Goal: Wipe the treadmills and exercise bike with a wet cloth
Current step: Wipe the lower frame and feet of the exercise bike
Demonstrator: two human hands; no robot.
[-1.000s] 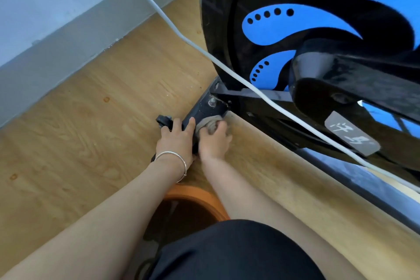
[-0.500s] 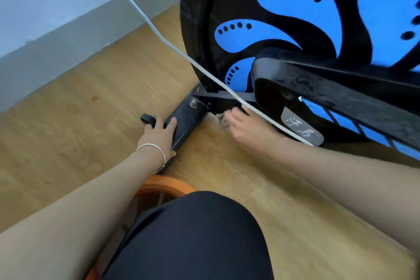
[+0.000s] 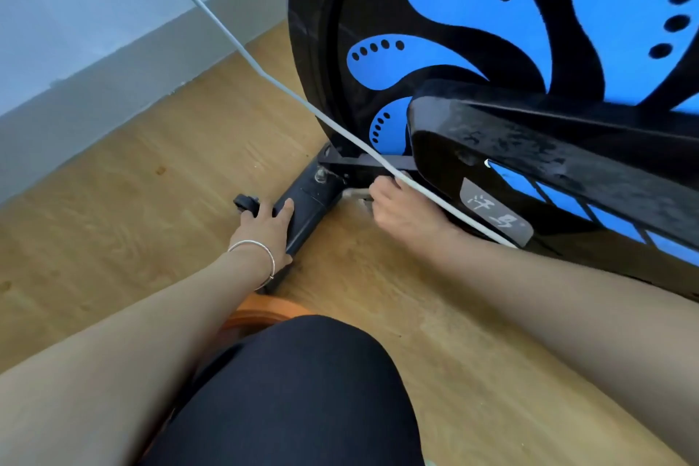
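Both hands low at the foot of the exercise bike (image 3: pixel 472 60), on the wooden floor (image 3: pixel 125 208) near the wall-side edge. Left hand (image 3: pixel 266 229) laid flat on the black stabiliser bar (image 3: pixel 308 206), fingers straight, bracing rather than gripping, just beside the small transport wheel (image 3: pixel 245 203) at the bar's end. Right hand (image 3: pixel 397 210) reaching under the frame where bar meets flywheel housing, fingers curled, apparently bunched on the wet cloth (image 3: pixel 357 195), of which only a pale grey scrap shows at the fingertips; grip on it judged closed, though mostly hidden.

Step in hand, by the look of it: wiping the base joint of the bike, the lowest and most awkward part. Next move likely to call for drawing the cloth along the underside of the frame rail, or back over the bar, with the left hand keeping the bike steady. Treadmills not in view, so much of the task probably left.

In the way: white cable (image 3: pixel 264 74) slung diagonally across, passing over the right wrist and liable to snag. Black crank arm with grey pedal label (image 3: pixel 495 214) overhanging the right hand, crowding the reach. Bolt (image 3: pixel 320 174) standing proud on the bar, a catch point for cloth. Orange basin (image 3: pixel 261 310) close behind the left wrist, half hidden by a dark-clad knee (image 3: pixel 302 390). Silver bangle (image 3: pixel 261 252) on the left wrist.
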